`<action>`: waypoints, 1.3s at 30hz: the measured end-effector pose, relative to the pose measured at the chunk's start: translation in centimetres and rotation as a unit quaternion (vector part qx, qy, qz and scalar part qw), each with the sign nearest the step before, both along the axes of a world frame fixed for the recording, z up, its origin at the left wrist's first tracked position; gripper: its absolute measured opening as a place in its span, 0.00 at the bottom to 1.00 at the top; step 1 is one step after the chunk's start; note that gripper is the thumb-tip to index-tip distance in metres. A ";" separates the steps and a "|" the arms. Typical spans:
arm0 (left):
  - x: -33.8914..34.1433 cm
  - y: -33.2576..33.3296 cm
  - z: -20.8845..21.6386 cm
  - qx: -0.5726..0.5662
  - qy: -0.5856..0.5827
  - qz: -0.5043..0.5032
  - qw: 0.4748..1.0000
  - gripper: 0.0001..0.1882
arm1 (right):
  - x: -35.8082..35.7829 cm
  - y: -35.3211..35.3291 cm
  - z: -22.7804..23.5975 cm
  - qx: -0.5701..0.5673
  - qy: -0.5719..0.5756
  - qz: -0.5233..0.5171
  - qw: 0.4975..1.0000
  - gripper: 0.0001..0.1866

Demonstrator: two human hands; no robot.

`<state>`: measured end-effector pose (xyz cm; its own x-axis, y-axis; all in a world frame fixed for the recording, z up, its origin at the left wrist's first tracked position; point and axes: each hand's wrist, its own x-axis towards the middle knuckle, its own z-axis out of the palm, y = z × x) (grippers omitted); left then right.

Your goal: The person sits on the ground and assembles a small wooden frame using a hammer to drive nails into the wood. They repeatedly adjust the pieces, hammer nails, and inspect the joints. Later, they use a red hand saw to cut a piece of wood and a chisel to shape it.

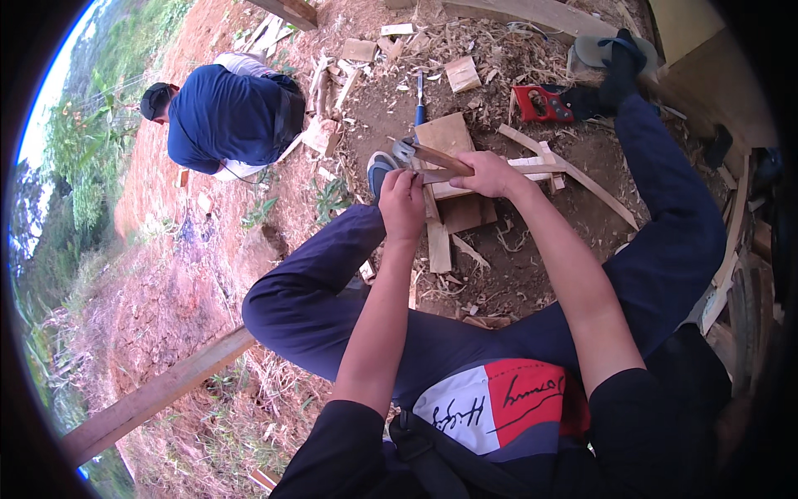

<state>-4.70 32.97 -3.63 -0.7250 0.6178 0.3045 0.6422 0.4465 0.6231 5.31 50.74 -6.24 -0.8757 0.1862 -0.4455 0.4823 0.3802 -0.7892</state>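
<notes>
My left hand (401,198) is closed, its fingertips pinching the near end of a flat, narrow greyish strip (438,176); I cannot make out whether it is wood or a blade. My right hand (490,173) is wrapped round the end of a hammer's wooden handle (445,160) and also meets the strip's other end. The hammer's metal head (404,150) lies just beyond my left fingers. Below both hands are a square wooden block (445,137) and several pale wood strips (439,248), some crossing each other.
A blue-handled chisel (421,108) lies beyond the block. A red-handled saw (542,104) is near my right foot. Offcuts (462,75) and shavings cover the dirt. Another person (233,116) in a blue shirt bends over at far left. A wooden beam (158,395) crosses lower left.
</notes>
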 end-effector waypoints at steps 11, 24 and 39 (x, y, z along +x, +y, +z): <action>0.0 0.4 0.0 -0.030 0.020 0.002 0.999 0.06 | 0.1 -0.1 -0.7 0.026 0.027 -0.002 0.999 0.26; 0.2 0.3 0.0 -0.043 -0.001 0.024 0.999 0.05 | 2.2 -1.4 11.7 0.044 0.109 -0.187 0.975 0.21; 1.1 0.1 -1.8 0.086 -0.021 0.080 0.993 0.05 | 4.6 -6.1 15.0 0.019 0.023 -0.165 0.986 0.17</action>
